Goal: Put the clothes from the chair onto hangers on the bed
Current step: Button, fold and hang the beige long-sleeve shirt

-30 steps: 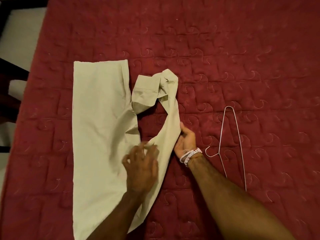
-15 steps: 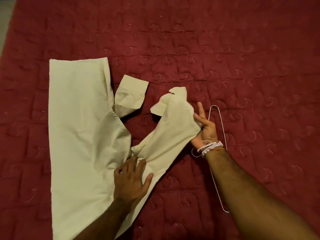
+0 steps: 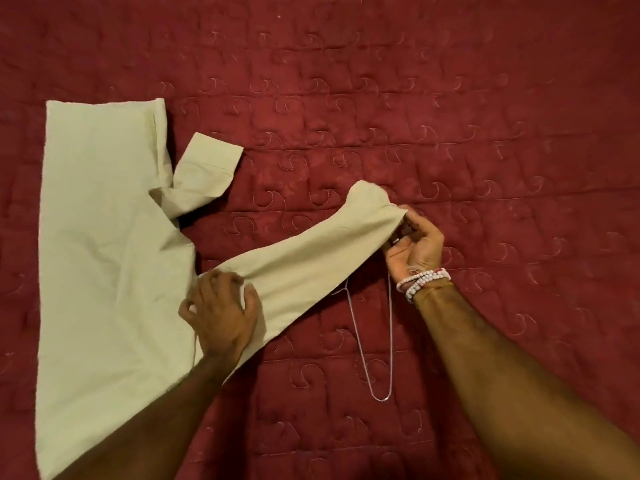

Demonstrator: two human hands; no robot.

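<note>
Sleeve stretched rightward, maybe over wire hanger

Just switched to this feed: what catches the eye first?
A cream shirt lies flat on the left of the red quilted bedspread. One sleeve is stretched taut to the right, the right hand pinching its end and the left hand gripping its base. A thin wire hanger lies on the bedspread, partly beneath the sleeve and right wrist.

left grip — fingers curled, palm down | right grip — fingers pinched, arm outstretched
</note>
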